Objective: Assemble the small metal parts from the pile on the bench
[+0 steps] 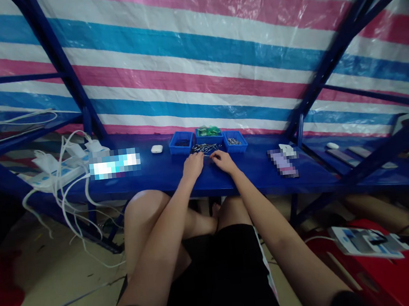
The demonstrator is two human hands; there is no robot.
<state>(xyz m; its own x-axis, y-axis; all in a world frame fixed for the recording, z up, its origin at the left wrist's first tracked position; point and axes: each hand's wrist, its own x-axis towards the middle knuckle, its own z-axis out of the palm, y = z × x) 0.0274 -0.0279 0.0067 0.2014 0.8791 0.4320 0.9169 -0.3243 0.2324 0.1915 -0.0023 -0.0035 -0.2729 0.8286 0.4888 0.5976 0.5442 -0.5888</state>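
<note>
Both my hands rest on the blue bench top, close together in front of a heap of small metal parts. My left hand has its fingers curled, the tips at the near edge of the heap. My right hand is curled too, its fingertips pinched near the left hand. What the fingers hold is too small to make out. Behind the heap stand three small blue bins: a left one, a middle one with green pieces, and a right one with dark parts.
A white earbud case lies left of the bins. Power strips, chargers and white cables crowd the bench's left end. Blue rack posts rise on both sides. Another person's legs show at right, by a red stool.
</note>
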